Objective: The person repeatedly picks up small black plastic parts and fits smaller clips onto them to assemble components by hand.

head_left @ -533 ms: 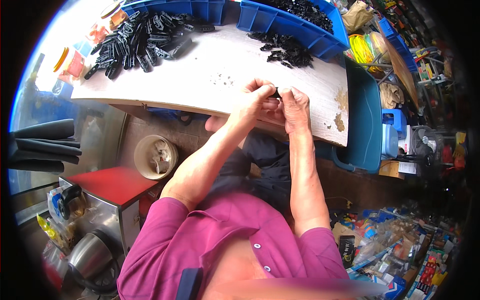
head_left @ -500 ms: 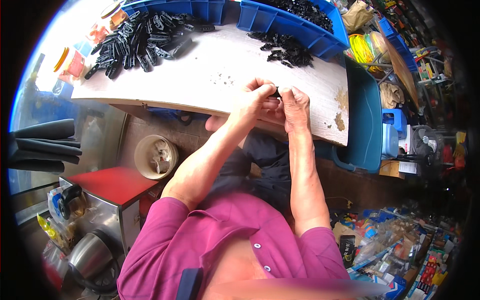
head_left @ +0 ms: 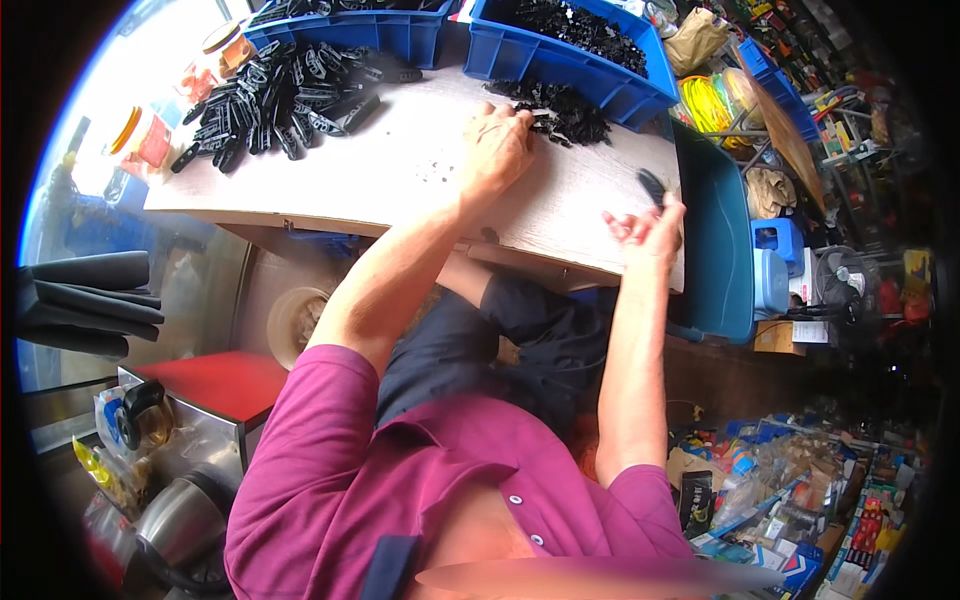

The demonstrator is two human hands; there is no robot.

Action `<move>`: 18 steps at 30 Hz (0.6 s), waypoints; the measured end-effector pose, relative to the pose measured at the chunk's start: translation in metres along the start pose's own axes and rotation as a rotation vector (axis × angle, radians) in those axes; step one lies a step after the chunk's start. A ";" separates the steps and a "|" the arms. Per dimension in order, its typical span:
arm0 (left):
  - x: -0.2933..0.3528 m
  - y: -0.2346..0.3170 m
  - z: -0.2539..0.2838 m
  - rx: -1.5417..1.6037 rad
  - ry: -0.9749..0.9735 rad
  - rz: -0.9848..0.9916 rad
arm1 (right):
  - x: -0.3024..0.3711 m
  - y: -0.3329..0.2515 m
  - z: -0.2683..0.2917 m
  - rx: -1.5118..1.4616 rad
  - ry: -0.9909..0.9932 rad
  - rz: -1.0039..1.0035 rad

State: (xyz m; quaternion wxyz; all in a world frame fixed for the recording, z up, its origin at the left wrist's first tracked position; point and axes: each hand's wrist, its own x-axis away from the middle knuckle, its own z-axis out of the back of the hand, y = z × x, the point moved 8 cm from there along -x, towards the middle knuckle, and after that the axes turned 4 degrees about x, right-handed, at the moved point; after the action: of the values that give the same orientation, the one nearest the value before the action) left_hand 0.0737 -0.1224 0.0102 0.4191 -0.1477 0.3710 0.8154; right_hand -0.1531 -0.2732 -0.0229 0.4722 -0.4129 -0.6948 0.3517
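Black elongated piece (head_left: pixel 651 186), above the table (head_left: pixel 585 190), is pinched near its end by the right hand (head_left: pixel 648 235), perhaps to leave its length free. Farther, the left hand (head_left: pixel 498 150), its grip hidden, is beside small black parts (head_left: pixel 570 112), heaped before the blue crate (head_left: pixel 565 72), probably for easy reach.

Left hand (head_left: pixel 497 148) beside black heap (head_left: pixel 575 115); black piece (head_left: pixel 651 185) at right hand (head_left: pixel 654 236).

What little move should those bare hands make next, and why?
Probably the left hand should pinch one piece from the loose heap of small black parts: it is at the heap's edge, while the right hand appears to hold a slim, dark, oblong piece.
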 end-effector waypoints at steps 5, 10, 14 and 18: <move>-0.006 -0.004 -0.011 -0.048 0.011 0.003 | -0.013 -0.021 0.028 0.115 0.111 0.057; 0.004 -0.014 0.001 0.259 0.018 0.133 | 0.000 0.016 -0.016 0.217 -0.197 0.024; 0.034 -0.038 -0.016 0.985 -0.055 0.462 | 0.036 0.043 -0.075 0.271 -0.556 0.025; 0.066 0.006 -0.024 1.621 -0.407 0.780 | 0.042 0.053 -0.090 0.383 -0.716 0.109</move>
State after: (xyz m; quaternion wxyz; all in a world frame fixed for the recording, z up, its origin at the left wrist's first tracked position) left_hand 0.0272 -0.1043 -0.0397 0.1472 0.4728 0.7714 0.3997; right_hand -0.0643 -0.2050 -0.0266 0.2495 -0.2055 -0.7144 0.6207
